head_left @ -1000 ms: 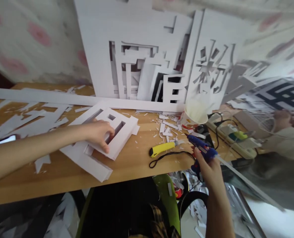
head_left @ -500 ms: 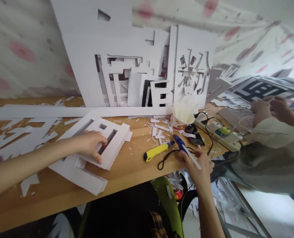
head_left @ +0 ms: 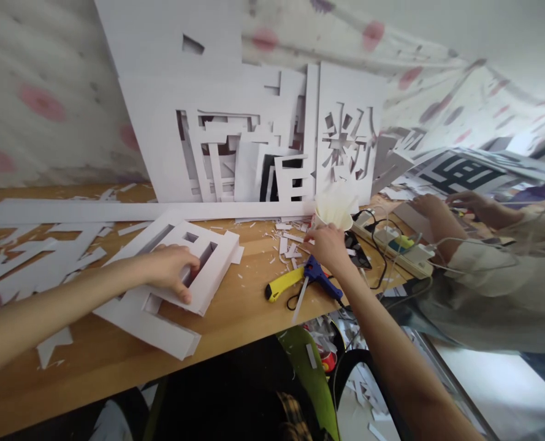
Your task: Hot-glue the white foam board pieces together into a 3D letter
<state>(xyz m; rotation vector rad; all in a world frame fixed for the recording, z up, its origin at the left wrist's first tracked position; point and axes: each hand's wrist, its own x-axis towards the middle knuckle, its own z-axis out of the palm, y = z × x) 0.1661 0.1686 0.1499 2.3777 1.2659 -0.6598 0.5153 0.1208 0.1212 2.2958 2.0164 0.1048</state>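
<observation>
My left hand (head_left: pixel 173 269) rests on a thick white foam-board character (head_left: pixel 217 269). Its fingers curl into a cut slot and the thumb presses near the edge. My right hand (head_left: pixel 330 248) is at the near side of a paper cup (head_left: pixel 346 222) full of pale translucent sticks, and hides most of the cup; the fingers appear bent round it. Just below that hand a blue glue gun (head_left: pixel 316 269) lies on the table, a pale stick (head_left: pixel 301 300) poking from it. The gun overlaps the tip of a yellow utility knife (head_left: pixel 284 285).
Cut-out white boards (head_left: pixel 138 135) lean against the curtained wall behind a long white strip (head_left: pixel 70 211). Paper scraps (head_left: pixel 290 245) litter the wooden table (head_left: pixel 249 300). At the right are a dark phone (head_left: pixel 359 254), a corded power strip (head_left: pixel 410 260) and another person's hands (head_left: pixel 433 208).
My right hand has let go of the glue gun, which now lies turned on the table, and has moved up to the cup. My left hand stays on the foam-board character.
</observation>
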